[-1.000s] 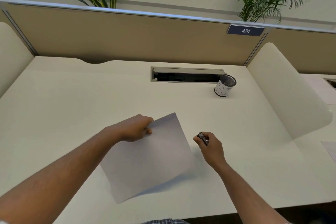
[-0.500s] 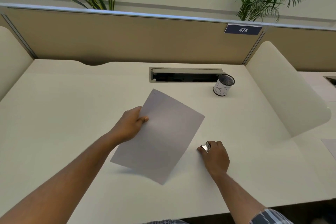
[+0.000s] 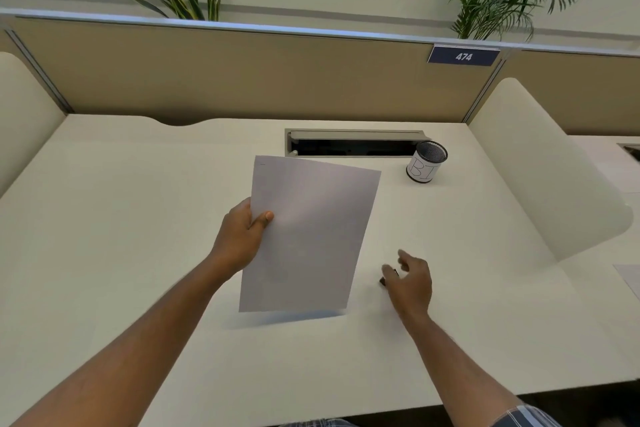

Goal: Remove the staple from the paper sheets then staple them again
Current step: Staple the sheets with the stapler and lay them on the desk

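**Left hand lifts the paper; right hand loose over a small tool**

The left hand (image 3: 239, 239) grips the paper sheets (image 3: 308, 236) at their left edge, thumb on the front and fingers curled behind. The sheets are held up off the desk (image 3: 138, 218), tilted toward the camera, their shadow on the surface below. A faint mark sits near the top-left corner; whether it is a staple is too small to tell.

The right hand (image 3: 410, 282) hovers to the right, fingers spread and relaxed, holding nothing. A small dark tool (image 3: 386, 278) lies on the desk at its fingertips, partly hidden.

Farther back stand a mesh cup (image 3: 426, 166) beside a cable slot (image 3: 353, 144), and a "474" sign (image 3: 463, 56) on the divider.
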